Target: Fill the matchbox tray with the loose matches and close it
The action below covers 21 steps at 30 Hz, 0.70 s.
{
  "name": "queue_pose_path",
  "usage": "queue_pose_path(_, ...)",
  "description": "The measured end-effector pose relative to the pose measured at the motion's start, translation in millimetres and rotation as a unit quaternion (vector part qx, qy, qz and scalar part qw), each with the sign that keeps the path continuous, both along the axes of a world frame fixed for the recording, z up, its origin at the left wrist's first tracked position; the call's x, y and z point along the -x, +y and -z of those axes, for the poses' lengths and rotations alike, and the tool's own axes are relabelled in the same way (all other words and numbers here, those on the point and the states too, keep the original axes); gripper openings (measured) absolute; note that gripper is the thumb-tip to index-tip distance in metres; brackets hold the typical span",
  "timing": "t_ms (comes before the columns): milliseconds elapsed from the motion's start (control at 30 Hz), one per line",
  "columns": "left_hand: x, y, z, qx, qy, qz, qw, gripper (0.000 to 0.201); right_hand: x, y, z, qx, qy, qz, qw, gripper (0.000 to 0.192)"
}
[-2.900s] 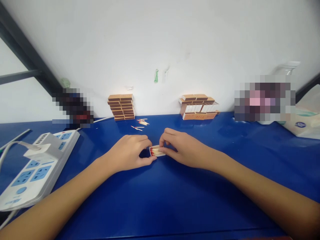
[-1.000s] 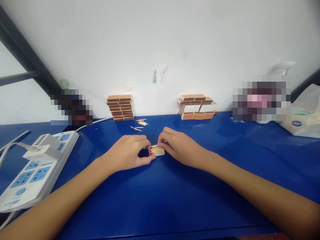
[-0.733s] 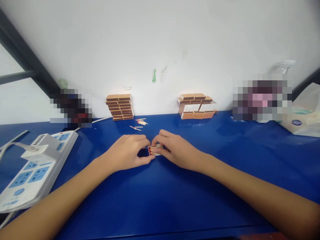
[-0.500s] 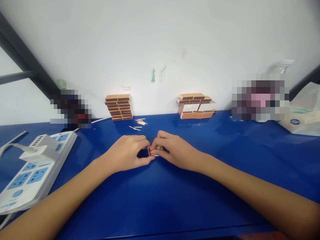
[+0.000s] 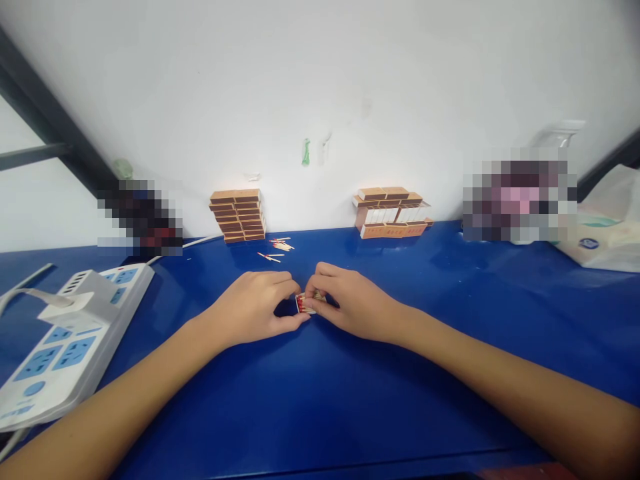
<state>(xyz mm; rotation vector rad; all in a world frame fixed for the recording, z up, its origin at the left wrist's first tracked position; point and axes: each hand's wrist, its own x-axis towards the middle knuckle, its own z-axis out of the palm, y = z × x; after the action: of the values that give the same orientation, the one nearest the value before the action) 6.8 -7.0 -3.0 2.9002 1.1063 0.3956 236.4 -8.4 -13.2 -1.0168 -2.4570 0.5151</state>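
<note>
On the blue table in front of me lies a small open matchbox tray (image 5: 299, 304) filled with red-headed matches (image 5: 301, 300). My left hand (image 5: 257, 303) grips it at the left end, thumb on the near side and fingers on the far side. From the right, my right hand (image 5: 345, 300) reaches over it, thumb and fingers pinched down on the matches inside. Those fingers cover much of the tray's right part. Several loose matches (image 5: 283, 246) lie on the table just beyond my left hand.
Against the wall stand a stack of matchboxes (image 5: 236, 217) at left and another matchbox pile (image 5: 393, 230) at right. A white power strip (image 5: 107, 360) with a plugged-in adapter lies near my left forearm. A tissue pack (image 5: 607, 243) sits far right.
Almost nothing differs. The fingers of my right hand have shifted very slightly over the matches, while my left hand keeps its place on the tray.
</note>
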Motion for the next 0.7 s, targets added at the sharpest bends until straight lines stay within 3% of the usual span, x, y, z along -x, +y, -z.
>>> queue_pose_path(233,-0.8,-0.7,-0.7,0.004,-0.003,0.004,1.0,0.025,2.7,-0.7,3.1,-0.004,0.002,0.04,0.999,0.01)
queue_pose_path(700,-0.5,-0.9,-0.5,-0.003,0.003,0.002,1.0,0.027,0.6,3.0,7.1,-0.02,0.005,0.024,1.0,0.011)
